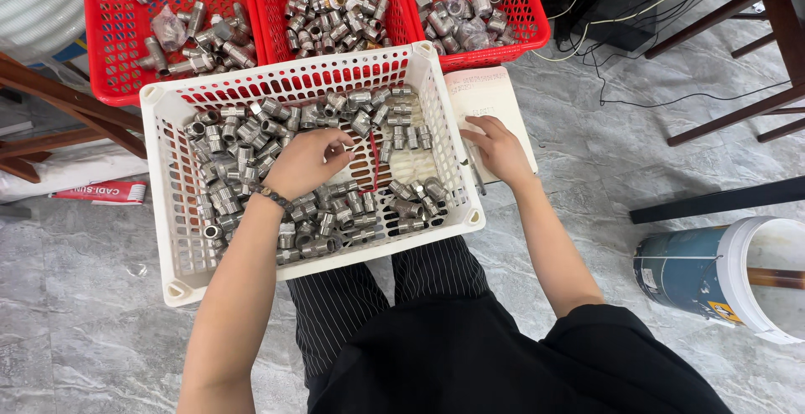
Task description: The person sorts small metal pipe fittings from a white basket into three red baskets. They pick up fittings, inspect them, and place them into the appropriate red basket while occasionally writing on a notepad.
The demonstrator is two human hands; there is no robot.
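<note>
Left hand (306,163) on fittings (251,142) — right hand (499,150) outside

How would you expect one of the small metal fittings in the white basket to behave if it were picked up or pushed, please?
Each metal fitting looks solid, so probably stiff and heavy for its size. The round body may roll when nudged. The shiny surface could slip under the left hand in the white basket.

A crate (168,213) of metal fittings (251,142) sits mid-frame, three baskets (117,62) above it, a notebook (495,95) right, a bucket (721,276) lower right.
</note>
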